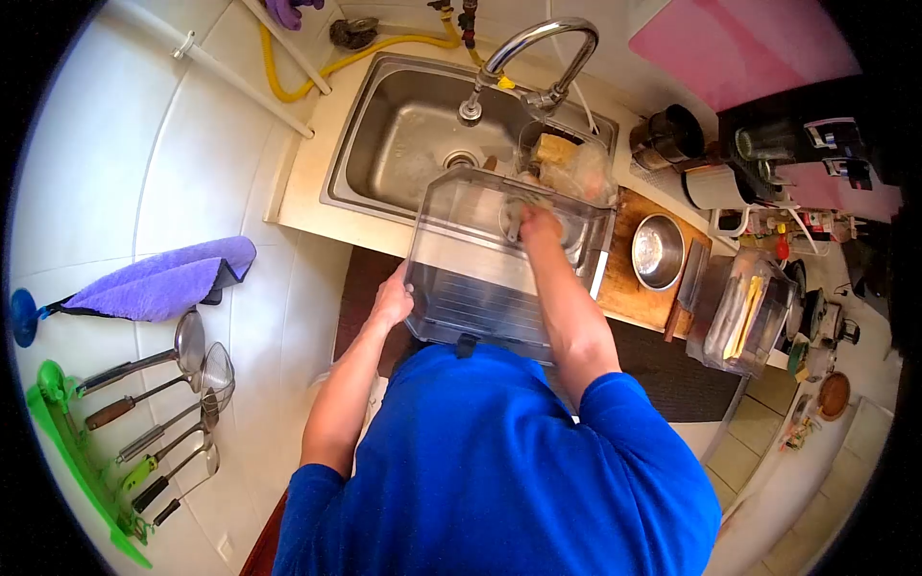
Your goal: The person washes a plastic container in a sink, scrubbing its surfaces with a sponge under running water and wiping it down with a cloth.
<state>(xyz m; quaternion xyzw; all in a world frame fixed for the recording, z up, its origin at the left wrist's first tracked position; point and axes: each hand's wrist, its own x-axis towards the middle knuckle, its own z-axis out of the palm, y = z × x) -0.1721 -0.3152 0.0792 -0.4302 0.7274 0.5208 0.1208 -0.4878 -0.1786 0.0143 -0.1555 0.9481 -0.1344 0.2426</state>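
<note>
A large clear plastic bin [471, 288] with a greyish tint rests tilted over the front edge of the steel sink [399, 134]. My left hand [392, 296] grips the bin's left side wall. Inside the bin, my right hand [540, 226] is closed on a pale cloth [523, 206], which lies against the bin's inner surface near its far end. The chrome faucet [576, 48] arches over the sink behind the bin.
Right of the bin, a wooden board [624, 274] holds a steel bowl [659, 252] and a cleaver [690, 283]. Another clear container [740, 312] stands beyond. Bagged items [576, 168] sit in the sink's right part. Utensils [182, 384] and a purple towel [168, 278] hang at left.
</note>
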